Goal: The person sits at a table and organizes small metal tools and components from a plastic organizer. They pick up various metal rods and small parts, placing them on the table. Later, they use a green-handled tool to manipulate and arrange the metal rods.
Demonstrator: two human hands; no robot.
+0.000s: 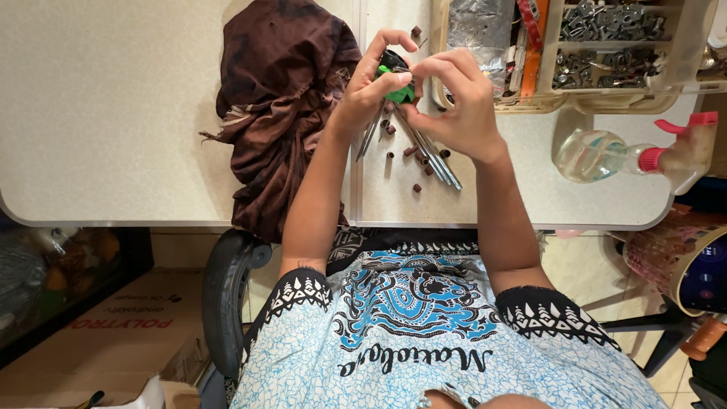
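Bare forearms rise side by side from the lap to the table edge, both hands meeting above the tabletop (113,113). The left hand (367,87) curls with its thumb and index finger arched over a small green-and-black part (395,76), pinching it from the left. The right hand (458,98) closes on the same part from the right, fingertips bent inward and pressed to its top. The part is compact, bright green below and black above, held just clear of the surface between the two hands.

Below the hands, thin metal rods (432,155) lie fanned on the table, with small dark brown cylinders (415,187) scattered among and just beside them. Left of the left hand lies a crumpled brown cloth (276,98), hanging over the table edge. Right of the right wrist, a clear spray bottle (628,155) with a pink trigger lies on its side.

Beyond the right hand stands a clear plastic compartment tray (681,68): its right-hand compartments hold grey metal fittings (606,23), its left holds a silvery bag (473,30) and orange strips (532,53).
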